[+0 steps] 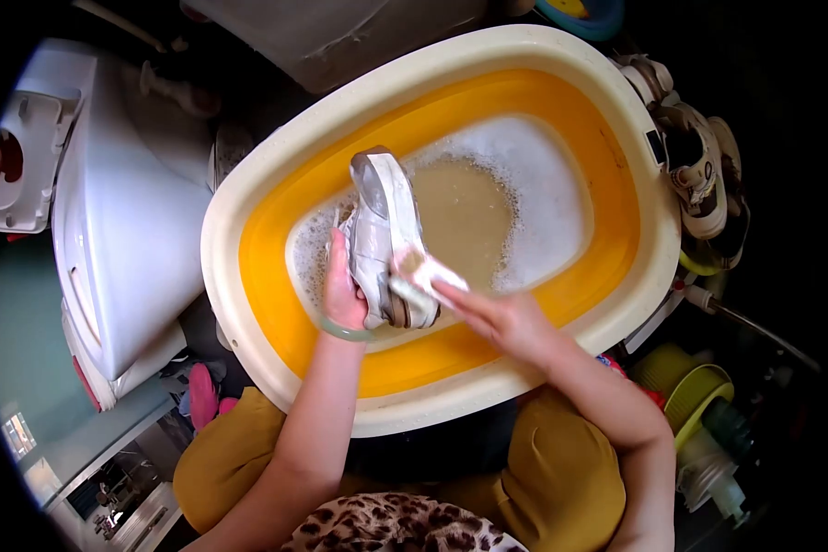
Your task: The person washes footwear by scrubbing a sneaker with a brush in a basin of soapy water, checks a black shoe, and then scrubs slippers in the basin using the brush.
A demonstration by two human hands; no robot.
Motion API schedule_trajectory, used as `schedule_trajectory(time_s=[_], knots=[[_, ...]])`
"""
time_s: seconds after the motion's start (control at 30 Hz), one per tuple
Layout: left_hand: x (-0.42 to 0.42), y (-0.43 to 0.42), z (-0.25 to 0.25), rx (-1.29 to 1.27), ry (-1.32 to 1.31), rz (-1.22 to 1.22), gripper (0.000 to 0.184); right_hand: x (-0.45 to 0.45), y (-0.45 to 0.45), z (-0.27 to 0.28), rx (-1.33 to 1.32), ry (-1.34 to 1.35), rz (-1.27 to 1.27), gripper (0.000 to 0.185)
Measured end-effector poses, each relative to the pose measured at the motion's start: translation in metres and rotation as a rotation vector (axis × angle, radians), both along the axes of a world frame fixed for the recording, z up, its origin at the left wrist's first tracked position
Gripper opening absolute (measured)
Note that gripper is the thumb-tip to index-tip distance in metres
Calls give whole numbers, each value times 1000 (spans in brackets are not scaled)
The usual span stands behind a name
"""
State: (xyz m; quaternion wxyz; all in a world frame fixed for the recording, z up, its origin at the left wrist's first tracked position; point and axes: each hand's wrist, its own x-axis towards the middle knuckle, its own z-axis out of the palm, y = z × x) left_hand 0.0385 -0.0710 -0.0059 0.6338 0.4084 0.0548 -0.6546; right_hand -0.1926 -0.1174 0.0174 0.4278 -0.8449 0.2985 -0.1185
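My left hand [343, 293] grips a wet white and grey shoe [373, 225] by its heel end, a pale green bangle round the wrist. The shoe is held on its side above the water, toe toward the top of the view. My right hand [501, 322] is closed on a small pink and white brush [430, 274], slightly blurred, whose head lies against the shoe near the heel. Below them is a big tub [607, 175] with a cream rim and orange inner wall, holding murky water [465, 216] with white suds [547, 193].
A white basin [129, 212] stands at the left. More shoes [699, 184] lie beyond the tub's right rim. Green baskets [699, 396] are at the lower right, and pink slippers [202, 396] at the lower left. A pale box-like object [331, 32] borders the tub's top.
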Motion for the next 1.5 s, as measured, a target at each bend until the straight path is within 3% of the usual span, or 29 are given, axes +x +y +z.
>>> schedule_trajectory(time_s=[0.07, 0.13, 0.2, 0.33, 0.4, 0.47, 0.57, 0.63, 0.7, 0.83, 0.9, 0.97, 1.03, 1.1, 1.17, 1.23, 1.27, 1.33, 1.5], knots=[[1, 2, -3, -91, -1, -67, 68, -14, 5, -8, 24, -9, 38, 42], [-2, 8, -11, -11, -21, -64, 68, -17, 0, -9, 53, -15, 56, 42], [-8, 9, -10, 30, -25, -107, 67, 8, -45, -13, -120, 245, 5, 42], [-15, 4, 0, -51, 132, -143, 67, 38, -74, -20, -210, 32, -142, 43], [-11, 7, -5, -97, 171, -136, 66, 20, -48, -12, -104, 123, -60, 45], [-6, 10, -13, 11, 32, -92, 64, -10, -6, -10, 67, 77, -5, 49], [-11, 15, -10, 77, -8, -46, 63, -28, 13, -15, 107, 12, 3, 47], [-13, 12, -11, 74, -2, -92, 63, -15, -19, -17, -41, 293, 32, 44], [-19, 8, -8, 44, -5, -165, 65, 18, -61, -5, -147, 341, -67, 42], [-20, 2, 0, -21, 67, -220, 69, 33, -77, -17, -158, 37, -205, 41], [-18, 3, -3, -42, 81, -204, 68, 9, -46, -12, -16, 137, -140, 44], [-16, 6, -7, 3, 7, -51, 64, -16, 3, -4, 46, 82, -10, 48], [-15, 7, -1, 73, -52, -52, 59, -32, 21, 6, 99, 44, 44, 50], [-13, 7, 0, 96, -90, -85, 54, -34, 14, 2, 100, -2, 55, 50], [-17, 2, 4, 91, -66, -107, 54, -18, -20, -4, 13, 256, 72, 48], [-17, 0, 5, 16, -3, -166, 61, 11, -56, -11, -108, 285, -54, 45], [-13, 3, 1, 17, -6, -166, 61, 26, -67, -14, -106, 282, -54, 45], [-7, 5, -6, -59, 68, -224, 62, 43, -80, -17, -170, 22, -189, 42], [-10, 9, -8, 35, 59, -138, 62, 4, -21, -9, 26, 113, -9, 44]])
